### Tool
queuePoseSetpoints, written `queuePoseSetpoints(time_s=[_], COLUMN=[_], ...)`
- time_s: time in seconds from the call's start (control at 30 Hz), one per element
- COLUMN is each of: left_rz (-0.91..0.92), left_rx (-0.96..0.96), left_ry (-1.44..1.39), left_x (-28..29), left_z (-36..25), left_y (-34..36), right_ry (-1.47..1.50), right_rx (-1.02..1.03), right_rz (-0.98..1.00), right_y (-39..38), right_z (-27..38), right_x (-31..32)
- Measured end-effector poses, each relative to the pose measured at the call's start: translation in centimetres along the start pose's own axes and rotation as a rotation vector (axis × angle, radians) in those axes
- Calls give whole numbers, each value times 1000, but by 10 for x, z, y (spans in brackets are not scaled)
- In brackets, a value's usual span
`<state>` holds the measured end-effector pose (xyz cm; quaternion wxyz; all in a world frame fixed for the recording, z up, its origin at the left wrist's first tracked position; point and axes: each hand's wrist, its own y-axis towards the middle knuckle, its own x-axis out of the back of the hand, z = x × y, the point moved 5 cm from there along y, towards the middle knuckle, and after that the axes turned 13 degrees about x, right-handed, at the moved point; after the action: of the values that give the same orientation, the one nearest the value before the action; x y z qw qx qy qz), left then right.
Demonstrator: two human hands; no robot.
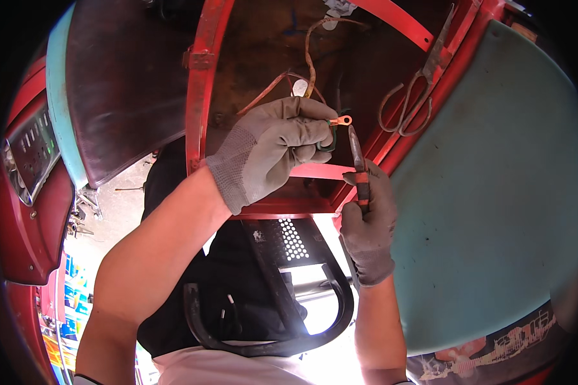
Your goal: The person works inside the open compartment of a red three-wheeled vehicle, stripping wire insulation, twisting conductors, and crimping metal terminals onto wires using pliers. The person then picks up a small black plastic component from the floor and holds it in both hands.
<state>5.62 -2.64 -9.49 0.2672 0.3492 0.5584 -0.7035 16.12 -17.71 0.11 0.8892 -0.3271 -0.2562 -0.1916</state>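
Observation:
My left hand [273,144], in a grey glove, pinches a green wire [324,144] with a copper ring terminal [340,120] sticking out past the fingertips. My right hand [372,228], also gloved, grips a pair of pliers [358,170] with red and black handles, its metal tip pointing up just below the terminal. Behind my hands, other yellowish and orange wires [309,61] lie in a dark compartment inside a red metal frame [202,77]. Scissors [410,109] rest along the right rail of that frame.
A dark seat cushion [125,83] is at upper left, a large teal padded panel [485,192] at right. At far left is a red body with a control panel [32,147]. Below are a black perforated plate [289,237], a black tube bar [263,348] and scattered metal tools [83,212].

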Motion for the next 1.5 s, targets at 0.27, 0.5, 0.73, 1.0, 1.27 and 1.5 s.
queuePoseSetpoints(time_s=[0.27,0.5,0.73,1.0,1.27,1.5], left_rz=[-38,27,-46,-158,-139,-235], left_rx=[42,82,109,96,39,-81], left_ry=[-98,-192,-198,-30,11,154], left_x=[-5,2,-3,0,3,-10], left_z=[3,5,3,-2,4,0], left_y=[-1,5,4,-3,-2,-3], right_ry=[-121,26,70,-83,-16,243], right_rx=[115,105,-59,-69,-203,-350], right_rz=[35,33,52,102,167,198], right_y=[13,15,13,7,-2,-4], right_z=[-1,-7,-8,2,-1,25], right_x=[-10,-14,-16,-19,-19,-7])
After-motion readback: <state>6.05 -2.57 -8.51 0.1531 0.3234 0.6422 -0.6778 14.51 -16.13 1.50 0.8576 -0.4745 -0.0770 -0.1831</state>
